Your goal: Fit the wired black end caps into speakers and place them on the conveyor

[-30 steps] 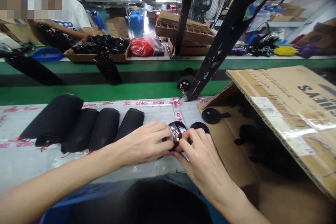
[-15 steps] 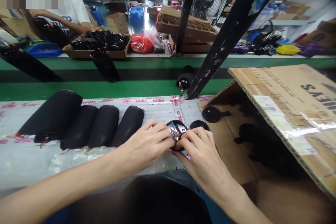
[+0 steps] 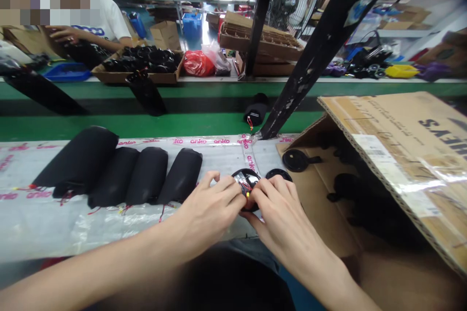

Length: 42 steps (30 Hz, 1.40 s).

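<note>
Housing (image 3: pixel 250 179), round and black, sits between the two hands over the wrapped bench (image 3: pixel 219 153); whether it rests on the wrap or is held up, we cannot tell. Its open end faces up, with shiny parts inside and a small yellow connector (image 3: pixel 247 195) among red wires.

We note the left hand (image 3: pixel 215 206) closed on the housing's left side, fingers bent in. The right hand (image 3: pixel 279 209) closes on it from the opposite side, fingertips beside the connector. Which strand each pinches is hidden from us.

Progress, as we judge it: this piece is partway, its end uncovered and its wiring exposed. Seating the wires and closing the end seem to be left. A black disc (image 3: pixel 278 174) lies just beyond the right hand; a tabbed disc (image 3: pixel 296 160) lies on cardboard at the mouth of the carton (image 3: pixel 397 126). Neither is on the housing.

To the left we see a row of black cylinders (image 3: pixel 147 175) lying on the wrap, thin leads at their near ends. We cannot tell whether these are finished or waiting.
</note>
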Available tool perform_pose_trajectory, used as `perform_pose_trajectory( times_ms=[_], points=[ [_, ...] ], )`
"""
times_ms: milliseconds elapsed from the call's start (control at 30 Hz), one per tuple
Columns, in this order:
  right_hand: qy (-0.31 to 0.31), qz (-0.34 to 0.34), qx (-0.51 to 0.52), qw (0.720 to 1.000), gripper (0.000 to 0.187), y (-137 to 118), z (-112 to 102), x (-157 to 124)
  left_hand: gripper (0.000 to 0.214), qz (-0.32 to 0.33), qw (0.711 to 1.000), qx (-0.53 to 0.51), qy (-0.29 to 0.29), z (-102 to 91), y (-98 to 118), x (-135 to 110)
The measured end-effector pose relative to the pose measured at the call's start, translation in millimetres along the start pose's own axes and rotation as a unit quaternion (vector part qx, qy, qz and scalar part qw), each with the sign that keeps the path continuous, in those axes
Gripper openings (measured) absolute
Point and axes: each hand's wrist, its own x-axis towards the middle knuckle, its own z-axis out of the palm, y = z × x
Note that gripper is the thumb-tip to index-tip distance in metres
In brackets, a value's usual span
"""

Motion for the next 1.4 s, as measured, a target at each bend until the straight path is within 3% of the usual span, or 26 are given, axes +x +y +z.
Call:
perform_pose_trajectory(
  times_ms=[200, 300, 367, 467, 533, 633, 700, 867, 1033, 1200, 1400],
  points=[
    [0.006, 0.008, 0.01, 1.0, 0.025, 1.7, 7.2, -0.2, 0.013, 0.056, 0.998, -0.018, -0.011, -5.4, -13.7, 5.5],
    [0.004, 0.017, 0.037, 0.999, 0.029, 2.6, 8.7, -2.1, 0.007, 0.047, 0.991, -0.119, -0.041, -20.2, -26.6, 7.7],
    [0.013, 0.026, 0.063, 0.998, 0.031, 2.7, 11.7, -3.7, 0.009, -0.005, 0.974, -0.223, -0.043, -31.5, -36.6, 10.7],
    [0.048, 0.043, 0.085, 0.994, 0.035, -1.0, 19.4, -4.6, 0.019, -0.184, 0.94, -0.288, -0.003, -36.1, -47.8, 20.5],
    [0.078, 0.049, 0.085, 0.992, 0.035, -6.0, 25.7, -4.4, 0.028, -0.259, 0.919, -0.297, -0.019, -28.0, -50.3, 29.6],
    [0.132, 0.047, 0.079, 0.987, 0.034, -12.9, 34.7, -4.5, 0.038, -0.249, 0.898, -0.354, -0.083, -8.8, -47.0, 42.3],
    [0.167, 0.045, 0.084, 0.981, 0.034, -14.5, 40.0, -5.4, 0.036, -0.236, 0.881, -0.399, -0.091, 1.5, -41.1, 47.3],
    [0.229, 0.032, 0.11, 0.967, 0.024, -12.7, 50.4, -7.3, 0.034, -0.287, 0.835, -0.469, -0.005, 21.6, -18.6, 47.9],
    [0.283, 0.009, 0.113, 0.952, 0.019, -9.2, 57.2, -6.8, 0.029, -0.325, 0.77, -0.541, 0.094, 46.2, -4.8, 48.7],
    [0.298, -0.002, 0.133, 0.945, 0.016, -6.5, 61.2, -5.9, 0.027, -0.311, 0.739, -0.594, 0.073, 49.6, -7.8, 55.7],
    [0.287, 0.02, 0.159, 0.944, 0.009, -11.6, 48.9, -14.2, 0.018, -0.313, 0.723, -0.607, 0.101, 46.6, -6.5, 56.7]
  ],
)
